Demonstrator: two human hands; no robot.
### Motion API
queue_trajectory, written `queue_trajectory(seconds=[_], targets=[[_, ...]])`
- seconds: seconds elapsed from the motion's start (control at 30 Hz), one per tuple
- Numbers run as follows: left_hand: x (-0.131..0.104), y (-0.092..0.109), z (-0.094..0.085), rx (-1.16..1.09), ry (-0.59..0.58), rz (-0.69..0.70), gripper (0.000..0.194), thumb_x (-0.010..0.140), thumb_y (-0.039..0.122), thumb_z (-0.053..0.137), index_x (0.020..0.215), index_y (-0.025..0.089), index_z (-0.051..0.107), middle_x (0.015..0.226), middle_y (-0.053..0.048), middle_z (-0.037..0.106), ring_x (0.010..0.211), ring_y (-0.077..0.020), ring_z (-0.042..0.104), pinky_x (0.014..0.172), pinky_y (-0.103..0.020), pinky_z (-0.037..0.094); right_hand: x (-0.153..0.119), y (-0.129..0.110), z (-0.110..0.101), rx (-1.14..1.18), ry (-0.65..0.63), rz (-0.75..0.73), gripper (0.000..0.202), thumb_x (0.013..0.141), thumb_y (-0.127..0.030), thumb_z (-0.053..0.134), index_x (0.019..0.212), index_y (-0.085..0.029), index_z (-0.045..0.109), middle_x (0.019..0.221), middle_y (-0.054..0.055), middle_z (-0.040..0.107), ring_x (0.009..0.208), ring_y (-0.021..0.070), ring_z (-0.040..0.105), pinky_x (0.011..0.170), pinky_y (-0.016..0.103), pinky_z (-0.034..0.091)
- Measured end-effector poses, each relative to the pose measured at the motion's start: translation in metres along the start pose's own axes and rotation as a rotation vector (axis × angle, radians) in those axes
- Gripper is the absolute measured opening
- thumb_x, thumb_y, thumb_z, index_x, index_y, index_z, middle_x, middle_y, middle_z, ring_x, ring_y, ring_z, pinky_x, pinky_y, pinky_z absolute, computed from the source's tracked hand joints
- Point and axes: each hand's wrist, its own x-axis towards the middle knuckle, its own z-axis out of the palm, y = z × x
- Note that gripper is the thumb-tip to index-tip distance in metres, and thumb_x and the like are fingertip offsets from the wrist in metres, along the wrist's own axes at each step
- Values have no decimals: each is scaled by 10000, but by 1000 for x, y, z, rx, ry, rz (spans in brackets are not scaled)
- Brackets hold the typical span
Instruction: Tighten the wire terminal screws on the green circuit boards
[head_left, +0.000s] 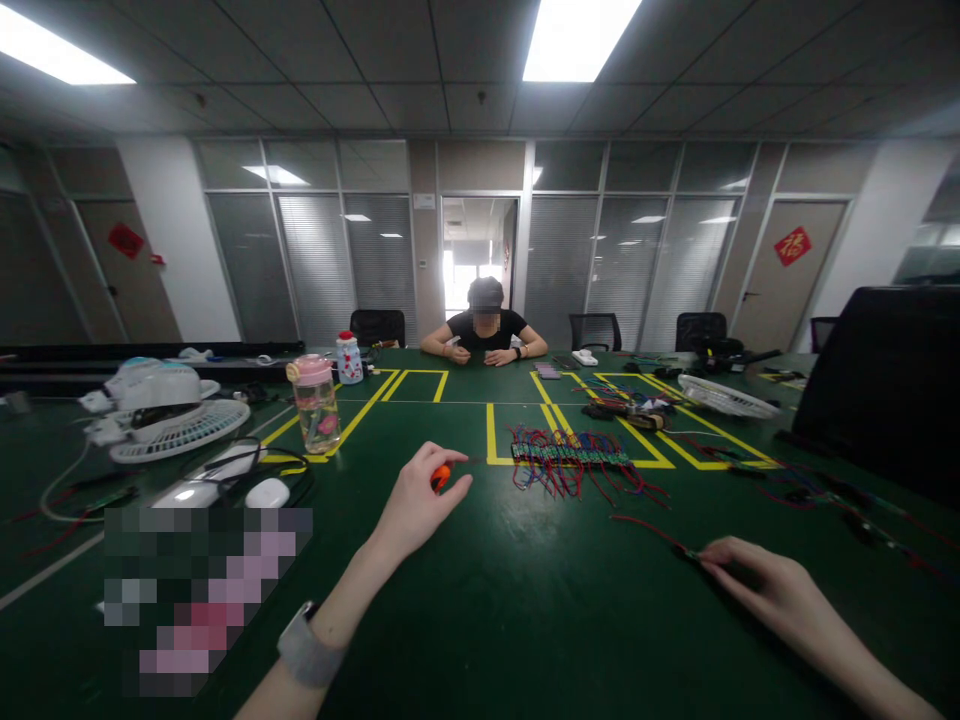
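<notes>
My left hand (421,500), raised over the green table, is closed around a small orange-handled tool (441,478). A thin dark tip seems to stick out past its fingers; the tool's exact kind is hidden. At the right, my right hand (765,580) pinches a small circuit board (684,551) between thumb and fingertips. From this board a red wire (643,524) runs away to the left, low over the tabletop. Between and beyond both hands lies a row of green circuit boards (570,453) with many red and blue wires splayed out on either side.
Left of me are a pink-lidded bottle (316,405), a white mouse (268,492), cables and a white fan (180,425). A black monitor (881,390) stands at the right. Yellow tape (491,435) marks the green table (525,620). Another person sits opposite, forearms on the table.
</notes>
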Motion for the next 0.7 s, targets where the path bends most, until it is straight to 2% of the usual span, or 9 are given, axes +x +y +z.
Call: queue_trajectory(seconds=[0.23, 0.37, 0.7], targets=[[-1, 2, 0, -4, -20, -17, 317, 843, 455, 580, 1049, 235, 679, 1029, -35, 567, 936, -208, 592, 863, -371, 483, 12, -10, -5, -39, -32, 66, 321, 713, -547, 650, 699, -244, 755, 754, 67, 756, 712, 289, 713, 627, 321, 578], [0, 3, -1, -7, -34, -25, 329, 843, 465, 572, 1053, 233, 676, 1038, -42, 564, 948, -216, 588, 878, -385, 479, 13, -17, -1, -86, 0, 64, 317, 754, -510, 591, 671, -252, 755, 728, 58, 750, 689, 284, 710, 610, 333, 570], [-2, 5, 1, -24, -38, -33, 317, 838, 467, 576, 1035, 245, 689, 1035, -37, 577, 924, -215, 594, 843, -370, 493, -4, -5, 3, -69, 22, -48, 384, 810, -558, 562, 842, -240, 775, 877, 78, 757, 783, 272, 716, 693, 327, 595]])
